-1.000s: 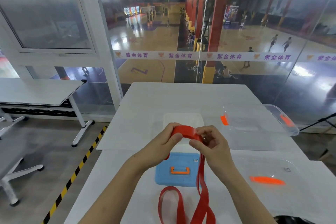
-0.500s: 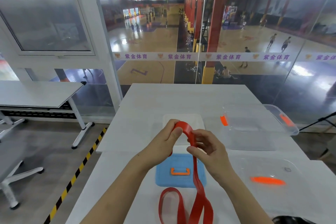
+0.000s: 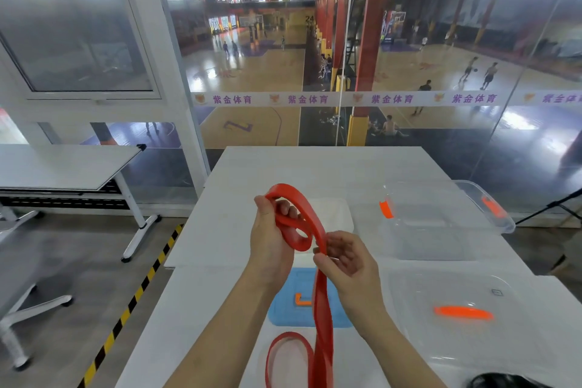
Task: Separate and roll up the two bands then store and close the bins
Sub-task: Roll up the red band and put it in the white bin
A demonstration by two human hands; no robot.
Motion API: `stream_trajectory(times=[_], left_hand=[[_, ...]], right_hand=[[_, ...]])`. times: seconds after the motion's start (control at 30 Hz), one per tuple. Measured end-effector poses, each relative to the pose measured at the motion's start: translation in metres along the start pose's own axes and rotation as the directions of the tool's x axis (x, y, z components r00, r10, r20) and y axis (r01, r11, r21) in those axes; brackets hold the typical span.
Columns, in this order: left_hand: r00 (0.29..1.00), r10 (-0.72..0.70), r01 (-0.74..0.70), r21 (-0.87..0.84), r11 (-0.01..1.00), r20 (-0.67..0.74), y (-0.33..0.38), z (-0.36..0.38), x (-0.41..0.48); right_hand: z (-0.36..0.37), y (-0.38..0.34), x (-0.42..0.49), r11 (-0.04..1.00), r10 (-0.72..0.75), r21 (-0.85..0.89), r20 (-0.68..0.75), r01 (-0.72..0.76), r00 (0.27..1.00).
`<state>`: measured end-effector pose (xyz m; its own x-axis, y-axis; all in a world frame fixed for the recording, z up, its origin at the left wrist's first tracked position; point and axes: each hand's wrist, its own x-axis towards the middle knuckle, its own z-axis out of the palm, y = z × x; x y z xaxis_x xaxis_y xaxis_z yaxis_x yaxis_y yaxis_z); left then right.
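The red band [image 3: 294, 224] is held above the white table [image 3: 315, 167], between the two hands. Compared with a second ago, when both hands were pressed close over a small tight fold, a larger open coil is now seen: one inner loop gripped in the left hand [image 3: 271, 242], and a wider outer turn arched above it and carried down to the right hand [image 3: 348, 258]. The left hand is closed around the inner loop, fingers curled through it. The right hand pinches the free length between thumb and fingertips just below the coil, and appears to have shifted lower along the band. The remaining length hangs down past the blue lid [image 3: 283, 312] and ends in a slack loop at the near table edge. It is judged that rolling is under way but loose; much band is left to wind. A second band cannot be told apart in this view. The clear bin [image 3: 491, 214] at the right stands open, with its clear lid [image 3: 456, 324] lying nearer; storing and closing are not yet begun.
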<state>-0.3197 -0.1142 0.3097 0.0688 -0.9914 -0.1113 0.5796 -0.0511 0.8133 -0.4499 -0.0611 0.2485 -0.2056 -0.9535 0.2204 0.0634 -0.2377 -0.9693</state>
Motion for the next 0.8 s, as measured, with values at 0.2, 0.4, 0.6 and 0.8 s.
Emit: stream_trajectory(times=[0.2, 0.4, 0.6, 0.8], left_hand=[[0.999, -0.048, 0.048, -0.204, 0.978, 0.004, -0.008, 0.003, 0.001], [0.998, -0.058, 0.066, -0.246, 0.967, 0.04, -0.017, -0.003, 0.0], [0.987, -0.073, 0.071, 0.018, 0.997, 0.143, -0.026, -0.022, 0.001], [0.894, 0.185, -0.444, 0.758, 0.479, 0.407, 0.002, -0.047, 0.005]], right_hand=[[0.011, 0.001, -0.004, 0.999, 0.002, 0.053, -0.067, 0.001, 0.998], [0.013, -0.001, -0.002, 0.996, 0.021, 0.084, -0.136, -0.009, 0.99], [-0.003, -0.006, 0.009, 0.995, 0.03, 0.097, -0.191, -0.011, 0.981], [-0.033, -0.006, 0.02, 0.989, 0.007, -0.149, -0.054, -0.015, 0.999]])
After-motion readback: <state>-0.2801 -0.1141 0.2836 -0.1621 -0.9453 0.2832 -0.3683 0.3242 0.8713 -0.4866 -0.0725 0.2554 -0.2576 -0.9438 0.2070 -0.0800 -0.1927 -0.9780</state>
